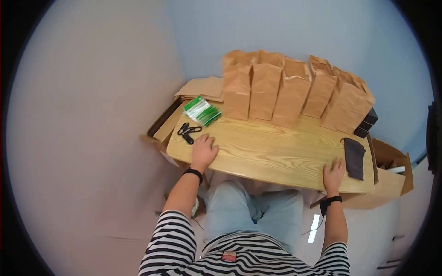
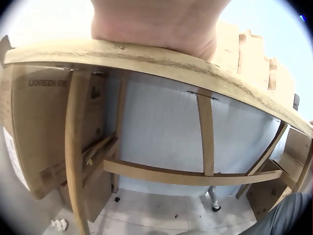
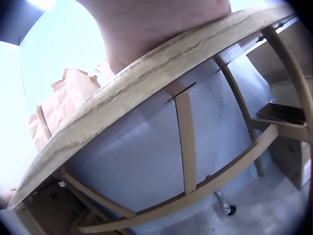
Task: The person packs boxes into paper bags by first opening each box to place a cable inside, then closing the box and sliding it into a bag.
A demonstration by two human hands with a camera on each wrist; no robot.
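My left hand rests on the wooden table near its left front edge, fingers extended and holding nothing. Just beyond it lies a black looped object, like small folding scissors. A green and white plastic packet is behind that. Toward the right front edge, my right hand lies on the tabletop with nothing in its grasp. Beside it is a dark grey drawstring pouch. Both wrist views show the heel of a hand on the table's edge.
Several upright brown paper bags line the back of the table. Flat brown paper lies at the back left, and black boxes stand at the back right. Cardboard boxes flank the table. Wooden legs and crossbars run underneath.
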